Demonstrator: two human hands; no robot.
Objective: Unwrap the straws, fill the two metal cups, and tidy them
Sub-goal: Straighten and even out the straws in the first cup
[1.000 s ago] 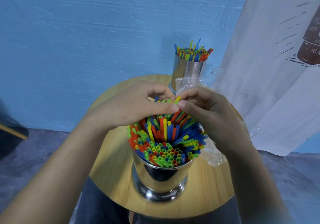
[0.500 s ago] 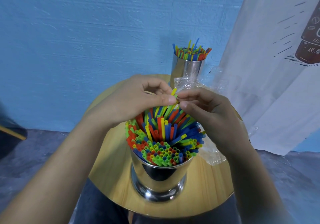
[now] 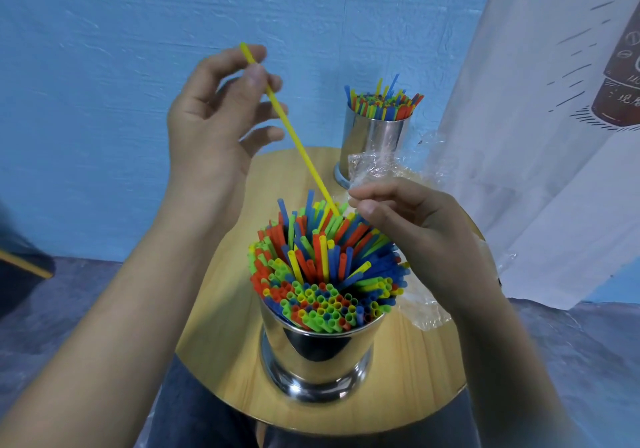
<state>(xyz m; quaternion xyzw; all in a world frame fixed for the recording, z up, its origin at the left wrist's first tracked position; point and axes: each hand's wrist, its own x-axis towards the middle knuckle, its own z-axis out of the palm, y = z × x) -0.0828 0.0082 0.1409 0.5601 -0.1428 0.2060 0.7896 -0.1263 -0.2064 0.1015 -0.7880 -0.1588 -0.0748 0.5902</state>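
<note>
Yellow straw is pinched near its top end between thumb and forefinger of the left hand, with the other fingers spread loose. Its long axis slants from upper left of the frame down to the right. The lower tip sits among the packed straws in the near metal cup at centre frame. Right hand is just beside that tip, fingers curled, thumb close to forefinger; can't tell if it holds anything. Left hand has control. Likely next move is to lift or reseat the straw along the slant. Open room above and left. The far cup and crumpled clear wrapper crowd the upper right of the wooden surface.
</note>
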